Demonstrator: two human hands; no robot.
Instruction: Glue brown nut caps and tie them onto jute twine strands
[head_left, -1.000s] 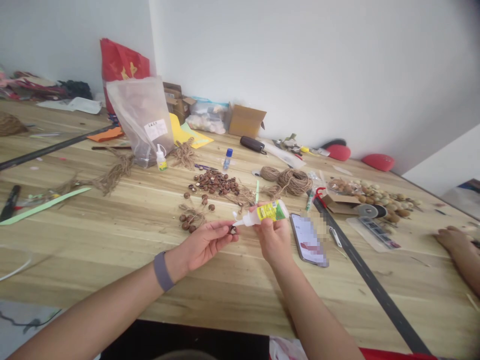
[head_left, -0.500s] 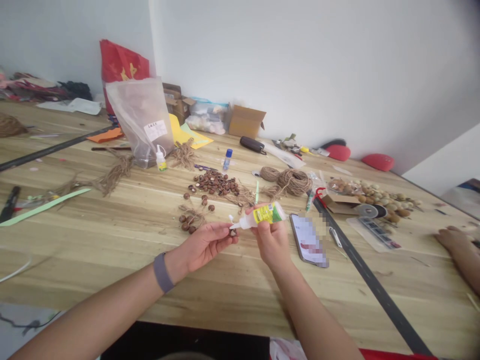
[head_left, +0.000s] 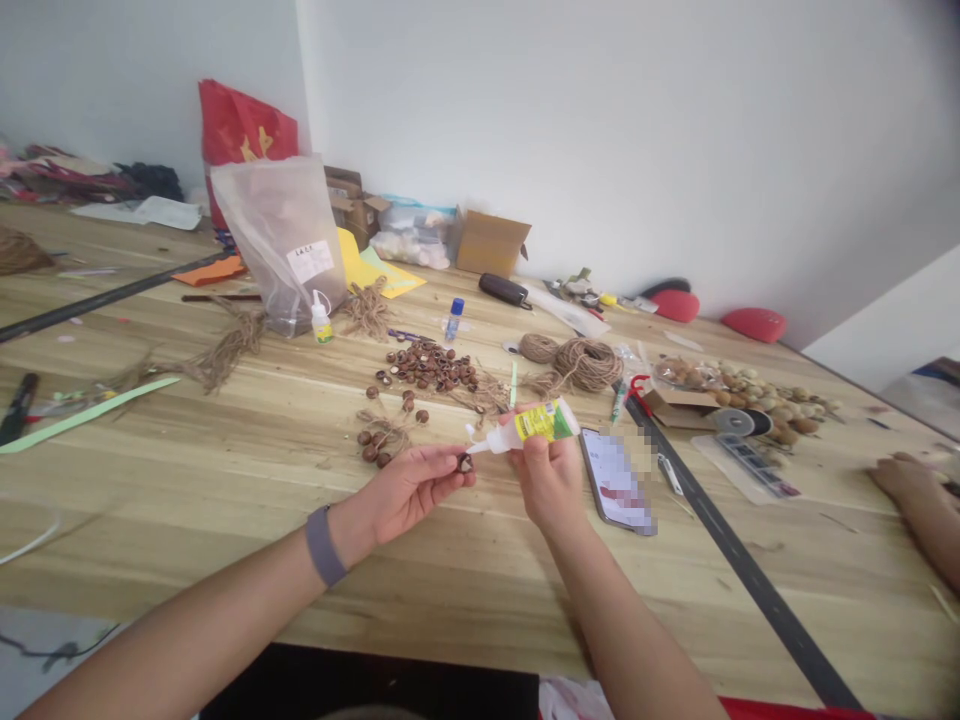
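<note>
Between the fingertips of my left hand (head_left: 420, 485) is a small brown nutshell piece (head_left: 465, 463), its pale hollow side showing. My right hand (head_left: 549, 475) grips a glue bottle (head_left: 540, 422) with a yellow and green label, tilted so its thin nozzle points down-left at the shell. Whether the tip touches the shell I cannot tell. Just beyond my hands lie a pile of brown nutshells (head_left: 439, 368) and a twine bundle (head_left: 390, 428) with several round brown nuts (head_left: 367, 447) around it.
A phone (head_left: 616, 480) lies right of my right hand, near a utility knife (head_left: 671, 474). Twine balls (head_left: 589, 362), a glue stick (head_left: 454, 320) and a second small glue bottle (head_left: 322, 318) stand farther back. Another person's hand (head_left: 904, 480) rests at the right edge.
The glue bottle in my right hand has shifted slightly right and up, its nozzle drawing back a little from the shell. My left hand stays nearly in place.
</note>
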